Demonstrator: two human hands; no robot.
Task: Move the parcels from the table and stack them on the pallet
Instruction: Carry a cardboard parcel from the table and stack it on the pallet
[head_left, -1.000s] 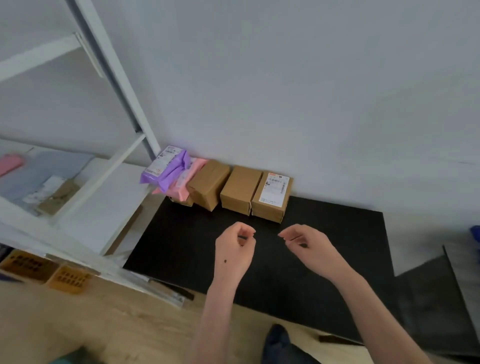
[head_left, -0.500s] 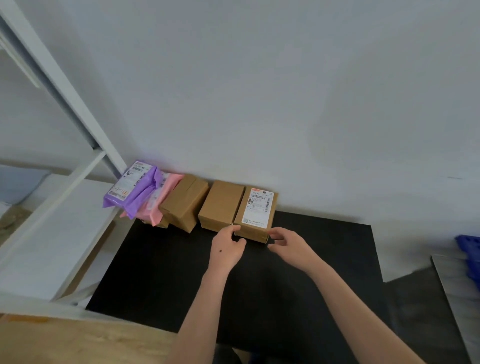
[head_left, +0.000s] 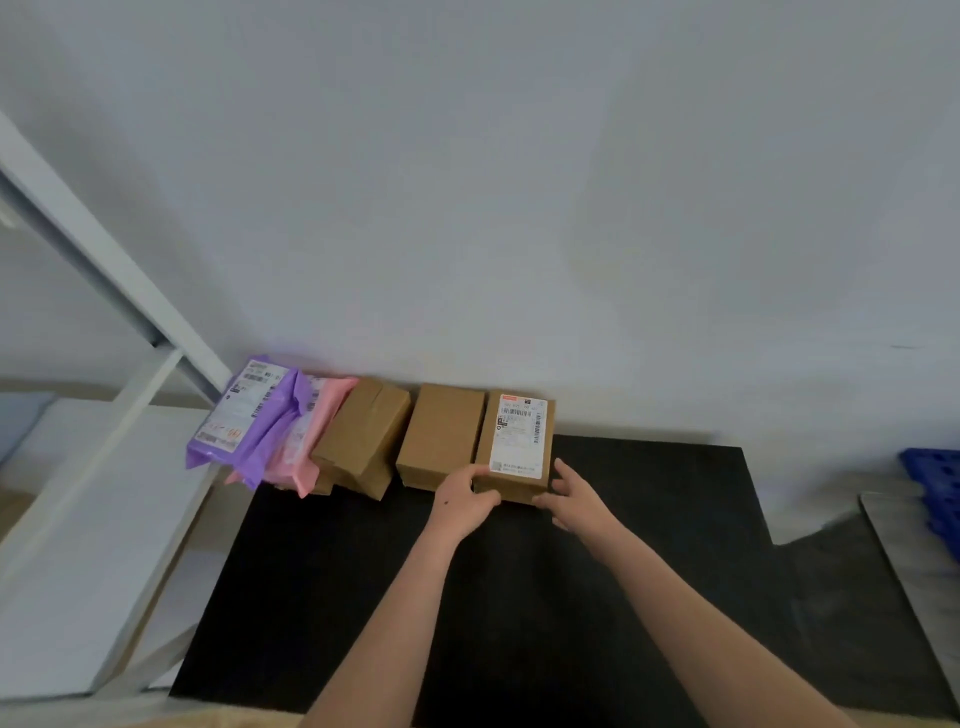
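Fingers: left hand (head_left: 462, 501) and right hand (head_left: 576, 499) curl round the labelled box (head_left: 517, 441), gripping its near corners.
Beside: plain box (head_left: 441, 436) just left of it.
Behind: wall (head_left: 519, 208) close.

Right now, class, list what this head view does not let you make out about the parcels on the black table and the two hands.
Head view only:
Labelled box: near corners hidden by the left hand and right hand gripping it; label print too small.
Whatever lies under the purple mailer and pink mailer: covered by them.
Blue object: cut off by the right edge.
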